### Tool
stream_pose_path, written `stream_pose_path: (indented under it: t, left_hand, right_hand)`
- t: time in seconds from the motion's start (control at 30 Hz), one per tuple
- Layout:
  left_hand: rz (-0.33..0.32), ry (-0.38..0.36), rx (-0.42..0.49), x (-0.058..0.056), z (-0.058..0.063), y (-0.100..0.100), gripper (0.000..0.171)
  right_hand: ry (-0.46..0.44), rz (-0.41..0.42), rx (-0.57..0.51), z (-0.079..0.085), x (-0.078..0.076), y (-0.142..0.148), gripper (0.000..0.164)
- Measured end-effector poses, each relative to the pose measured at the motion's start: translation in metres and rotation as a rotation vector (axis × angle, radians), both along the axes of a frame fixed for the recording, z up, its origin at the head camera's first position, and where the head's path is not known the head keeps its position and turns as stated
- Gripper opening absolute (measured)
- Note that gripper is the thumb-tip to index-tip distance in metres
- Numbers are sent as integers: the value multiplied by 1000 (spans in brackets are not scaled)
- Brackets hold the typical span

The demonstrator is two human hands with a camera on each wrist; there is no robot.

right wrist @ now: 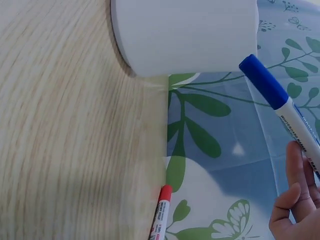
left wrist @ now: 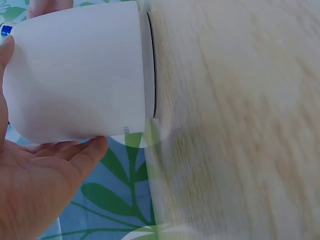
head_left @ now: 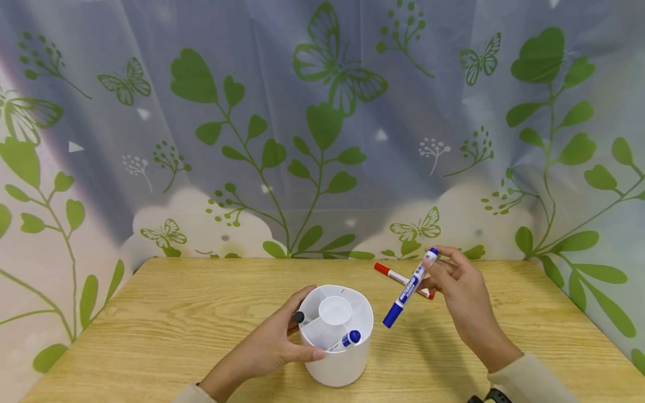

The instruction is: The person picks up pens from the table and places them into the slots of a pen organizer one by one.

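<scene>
A round white pen holder (head_left: 336, 369) with several compartments stands upright on the table. My left hand (head_left: 269, 344) grips its side, the thumb at the near rim and the fingers round the far side. Inside it are a blue-capped marker (head_left: 346, 341), leaning at the near right, and a black-ended marker (head_left: 298, 317) at the left, partly behind the rim. To the right of the holder, my right hand (head_left: 466, 299) pinches a blue whiteboard marker (head_left: 410, 288) near its upper end. This marker slants down left in the air, its blue cap (right wrist: 265, 82) lowest.
A red whiteboard marker (head_left: 387, 271) lies on the wooden table (head_left: 211, 296) behind the held marker, which partly covers it. At the table's far edge hangs a curtain (head_left: 272, 129) printed with green leaves and butterflies. A dark watch (head_left: 496, 396) shows at the right wrist.
</scene>
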State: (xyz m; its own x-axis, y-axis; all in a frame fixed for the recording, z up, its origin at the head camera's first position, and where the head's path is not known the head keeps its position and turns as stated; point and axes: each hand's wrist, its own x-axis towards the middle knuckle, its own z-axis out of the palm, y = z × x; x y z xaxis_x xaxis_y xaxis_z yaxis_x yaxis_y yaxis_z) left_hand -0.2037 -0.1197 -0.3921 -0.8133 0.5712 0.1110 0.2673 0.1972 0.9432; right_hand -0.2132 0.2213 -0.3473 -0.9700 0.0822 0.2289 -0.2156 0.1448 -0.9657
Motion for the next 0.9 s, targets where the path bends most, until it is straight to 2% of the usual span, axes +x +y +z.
stream_pose_path:
  t: [0.33, 0.9]
  left_hand:
    - [0, -3, 2, 1, 1, 0, 102]
    - [2, -4, -3, 2, 2, 1, 99]
  right_hand:
    - [28, 49, -58, 8, 7, -8, 29]
    - [66, 81, -109, 17, 13, -27, 26]
